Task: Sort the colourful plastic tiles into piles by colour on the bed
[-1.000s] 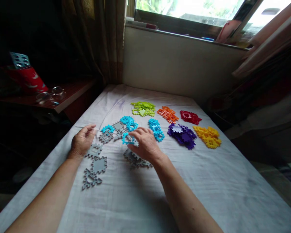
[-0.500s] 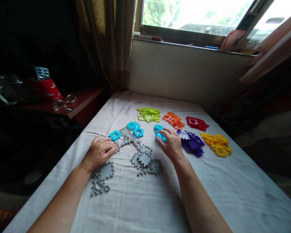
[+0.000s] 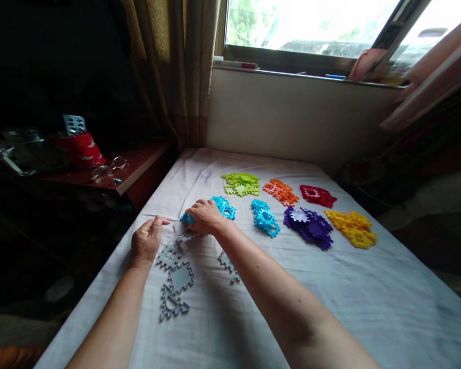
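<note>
My right hand (image 3: 205,217) reaches across to the left, fingers curled down over a blue notched plastic tile (image 3: 187,219); its fingertips hide part of that tile. Just behind the hand lie more blue tiles (image 3: 226,209). My left hand (image 3: 148,240) rests on the cloth to the left, fingers folded in and thumb against the forefinger, with nothing visible in it. Grey notched tiles (image 3: 181,277) lie loosely on the cloth in front of the hands. Other grey tiles (image 3: 226,260) are partly covered by my right forearm.
Separate piles lie farther back: blue tiles (image 3: 266,218), lime green (image 3: 241,183), orange (image 3: 280,192), red (image 3: 317,196), purple (image 3: 311,228) and yellow (image 3: 353,228). A wooden side table (image 3: 138,164) at the left bears glasses (image 3: 109,169) and a red cup (image 3: 84,149).
My right hand has left the separate blue pile and swung left onto the blue tile. My left hand has drawn back from a grey tile and folded its fingers. The view has shifted slightly.
</note>
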`<act>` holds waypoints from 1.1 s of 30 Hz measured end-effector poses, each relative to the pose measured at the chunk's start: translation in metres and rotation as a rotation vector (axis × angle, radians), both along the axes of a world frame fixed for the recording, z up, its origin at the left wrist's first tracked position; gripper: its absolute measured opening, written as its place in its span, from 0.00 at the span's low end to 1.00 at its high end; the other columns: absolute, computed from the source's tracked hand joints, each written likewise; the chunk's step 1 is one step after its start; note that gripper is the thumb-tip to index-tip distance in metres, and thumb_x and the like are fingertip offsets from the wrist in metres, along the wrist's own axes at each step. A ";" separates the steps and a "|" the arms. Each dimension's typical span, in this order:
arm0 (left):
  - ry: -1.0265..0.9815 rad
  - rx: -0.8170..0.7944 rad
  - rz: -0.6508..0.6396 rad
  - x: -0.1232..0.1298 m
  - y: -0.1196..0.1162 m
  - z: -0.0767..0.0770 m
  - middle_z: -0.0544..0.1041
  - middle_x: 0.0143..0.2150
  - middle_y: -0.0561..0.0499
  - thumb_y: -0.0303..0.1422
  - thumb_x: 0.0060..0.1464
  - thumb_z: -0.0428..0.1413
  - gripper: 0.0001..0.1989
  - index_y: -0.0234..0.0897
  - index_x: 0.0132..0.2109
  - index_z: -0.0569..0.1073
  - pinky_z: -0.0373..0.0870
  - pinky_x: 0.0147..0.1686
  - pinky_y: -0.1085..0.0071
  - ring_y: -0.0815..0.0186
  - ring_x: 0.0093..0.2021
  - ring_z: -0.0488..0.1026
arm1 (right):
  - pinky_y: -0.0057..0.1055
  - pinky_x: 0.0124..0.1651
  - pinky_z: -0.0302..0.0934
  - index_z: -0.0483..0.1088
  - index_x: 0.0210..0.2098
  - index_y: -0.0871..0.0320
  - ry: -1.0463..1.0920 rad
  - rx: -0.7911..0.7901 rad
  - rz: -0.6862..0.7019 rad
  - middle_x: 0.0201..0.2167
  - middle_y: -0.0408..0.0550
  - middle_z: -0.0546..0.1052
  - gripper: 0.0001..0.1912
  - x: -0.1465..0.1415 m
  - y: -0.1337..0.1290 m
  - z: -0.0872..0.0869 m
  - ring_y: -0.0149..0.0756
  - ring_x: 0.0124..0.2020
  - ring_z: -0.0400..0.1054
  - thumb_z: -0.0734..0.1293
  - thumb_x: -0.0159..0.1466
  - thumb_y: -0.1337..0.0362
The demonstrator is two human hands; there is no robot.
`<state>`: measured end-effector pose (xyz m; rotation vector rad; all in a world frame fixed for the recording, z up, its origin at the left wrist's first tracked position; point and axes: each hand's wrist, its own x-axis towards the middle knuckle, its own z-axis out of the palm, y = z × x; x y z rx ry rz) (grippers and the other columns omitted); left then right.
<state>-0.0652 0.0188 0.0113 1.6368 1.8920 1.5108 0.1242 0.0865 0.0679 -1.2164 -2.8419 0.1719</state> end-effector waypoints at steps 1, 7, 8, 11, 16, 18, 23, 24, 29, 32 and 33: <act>-0.002 -0.001 -0.004 0.000 0.000 0.000 0.84 0.35 0.48 0.50 0.59 0.46 0.23 0.41 0.30 0.79 0.76 0.41 0.68 0.60 0.40 0.81 | 0.44 0.59 0.56 0.71 0.57 0.51 0.008 0.011 0.002 0.54 0.52 0.77 0.24 -0.001 0.000 -0.001 0.47 0.60 0.63 0.69 0.63 0.54; 0.001 0.000 -0.021 0.000 0.001 -0.002 0.84 0.35 0.48 0.50 0.59 0.47 0.24 0.41 0.32 0.79 0.76 0.43 0.67 0.59 0.41 0.81 | 0.43 0.61 0.54 0.72 0.55 0.51 0.245 0.114 -0.221 0.53 0.51 0.77 0.23 0.038 -0.010 0.003 0.45 0.59 0.64 0.68 0.64 0.50; 0.002 -0.004 -0.021 0.000 0.001 -0.003 0.84 0.36 0.48 0.51 0.59 0.47 0.24 0.41 0.32 0.80 0.76 0.43 0.67 0.59 0.41 0.81 | 0.43 0.61 0.54 0.73 0.55 0.51 0.291 0.139 -0.310 0.53 0.51 0.77 0.22 0.053 -0.011 0.004 0.45 0.58 0.64 0.68 0.64 0.50; 0.013 -0.024 -0.032 -0.001 0.002 -0.006 0.84 0.36 0.48 0.51 0.59 0.47 0.24 0.41 0.32 0.80 0.76 0.44 0.67 0.59 0.42 0.81 | 0.44 0.57 0.58 0.74 0.53 0.52 0.340 0.205 -0.599 0.52 0.54 0.78 0.21 0.109 -0.014 0.005 0.48 0.56 0.66 0.67 0.65 0.50; 0.045 -0.024 -0.038 -0.001 0.004 -0.009 0.84 0.35 0.49 0.52 0.58 0.48 0.23 0.42 0.32 0.80 0.76 0.41 0.68 0.59 0.39 0.81 | 0.46 0.51 0.58 0.77 0.50 0.56 0.198 0.215 -0.853 0.48 0.62 0.78 0.21 0.179 -0.015 0.001 0.54 0.52 0.69 0.65 0.67 0.50; 0.055 -0.018 -0.033 -0.001 0.005 -0.009 0.84 0.34 0.50 0.51 0.58 0.48 0.23 0.43 0.32 0.80 0.76 0.39 0.69 0.59 0.39 0.81 | 0.47 0.50 0.58 0.77 0.51 0.57 0.165 0.187 -0.870 0.48 0.63 0.78 0.21 0.187 -0.016 0.000 0.56 0.52 0.70 0.64 0.67 0.51; 0.072 -0.043 -0.025 0.002 0.004 -0.007 0.84 0.34 0.50 0.53 0.56 0.48 0.24 0.42 0.32 0.80 0.75 0.40 0.70 0.60 0.39 0.81 | 0.46 0.57 0.57 0.75 0.53 0.56 0.184 0.232 -0.803 0.57 0.59 0.75 0.20 0.165 -0.016 0.000 0.52 0.58 0.66 0.65 0.66 0.54; 0.070 -0.049 -0.022 0.002 0.003 -0.006 0.84 0.35 0.50 0.53 0.56 0.48 0.24 0.42 0.32 0.80 0.75 0.41 0.70 0.60 0.39 0.81 | 0.45 0.58 0.56 0.75 0.53 0.55 0.185 0.234 -0.747 0.58 0.56 0.74 0.19 0.156 -0.015 -0.001 0.50 0.59 0.65 0.66 0.66 0.55; 0.056 -0.062 -0.025 0.003 0.003 -0.004 0.84 0.35 0.50 0.53 0.55 0.48 0.25 0.41 0.32 0.80 0.74 0.41 0.69 0.59 0.40 0.81 | 0.42 0.58 0.57 0.73 0.55 0.51 0.046 0.095 -0.463 0.57 0.51 0.75 0.21 0.111 -0.007 -0.011 0.47 0.60 0.64 0.67 0.63 0.56; 0.057 -0.062 -0.030 0.003 0.003 -0.003 0.84 0.35 0.50 0.53 0.55 0.48 0.25 0.41 0.32 0.80 0.74 0.40 0.69 0.59 0.40 0.81 | 0.41 0.56 0.57 0.75 0.52 0.52 -0.017 0.054 -0.458 0.52 0.52 0.78 0.18 0.099 -0.007 -0.016 0.46 0.57 0.66 0.66 0.65 0.55; 0.057 -0.062 -0.029 0.003 0.003 -0.004 0.84 0.35 0.50 0.53 0.55 0.48 0.25 0.41 0.32 0.80 0.74 0.40 0.69 0.59 0.39 0.81 | 0.41 0.55 0.57 0.75 0.51 0.51 -0.015 0.058 -0.465 0.52 0.51 0.78 0.17 0.099 -0.008 -0.017 0.46 0.56 0.67 0.65 0.65 0.55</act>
